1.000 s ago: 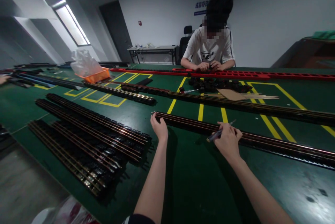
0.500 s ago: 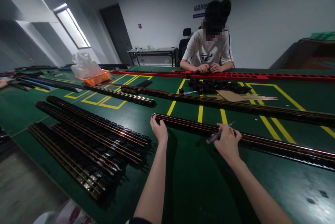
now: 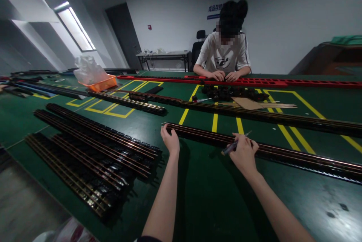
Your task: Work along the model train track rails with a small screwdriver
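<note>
A long dark rail strip with copper-coloured bars (image 3: pixel 203 133) runs across the green table in front of me. At its left end, my left hand (image 3: pixel 171 142) is closed round the tip with thumb and fingers. My right hand (image 3: pixel 243 155) rests against the strip farther right and holds a screwdriver (image 3: pixel 229 148). The screwdriver's dark handle points down to the left, and its thin shaft sticks out past the fingers to the upper right. Several similar rail strips (image 3: pixel 98 142) lie side by side to the left of my left hand.
Beyond the strip lies another long rail (image 3: pixel 283 117), with a piece of cardboard (image 3: pixel 247 103) and a second screwdriver (image 3: pixel 203 100) behind it. A person in a white shirt (image 3: pixel 226 55) works at a red frame (image 3: pixel 311 83). An orange basket (image 3: pixel 103 83) holds plastic bags.
The view has shifted slightly, so everything sits a little farther left. Both hands keep their places on the strip, and the screwdriver stays in my right hand.
</note>
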### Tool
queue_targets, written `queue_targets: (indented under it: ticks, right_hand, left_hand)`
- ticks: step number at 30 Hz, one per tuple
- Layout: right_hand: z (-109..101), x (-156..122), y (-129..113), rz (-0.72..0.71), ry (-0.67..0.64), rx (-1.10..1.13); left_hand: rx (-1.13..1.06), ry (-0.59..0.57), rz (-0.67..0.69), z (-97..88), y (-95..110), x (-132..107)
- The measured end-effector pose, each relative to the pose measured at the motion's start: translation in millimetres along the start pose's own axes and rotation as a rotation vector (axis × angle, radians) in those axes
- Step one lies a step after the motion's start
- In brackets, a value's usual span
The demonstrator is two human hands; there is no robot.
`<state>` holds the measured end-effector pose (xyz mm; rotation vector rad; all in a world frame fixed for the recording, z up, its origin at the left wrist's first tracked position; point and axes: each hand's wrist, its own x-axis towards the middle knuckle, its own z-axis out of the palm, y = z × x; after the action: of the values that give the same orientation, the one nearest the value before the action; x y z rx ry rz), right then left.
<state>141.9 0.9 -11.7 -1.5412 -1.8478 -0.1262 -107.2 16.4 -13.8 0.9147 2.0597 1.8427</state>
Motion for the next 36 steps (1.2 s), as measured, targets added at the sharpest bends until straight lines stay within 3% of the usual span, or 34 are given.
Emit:
queue_targets:
  ticks: [20, 36]
  right_hand:
    - [-1, -2, 1, -0.008, -0.001, -0.046]
    - [-1, -1, 0, -0.018, -0.011, -0.061]
  left_hand:
    - [-0.027, -0.022, -0.064, -4.6, 14, -3]
    - [-0.018, -0.008, -0.056, -3.6, 11, -4]
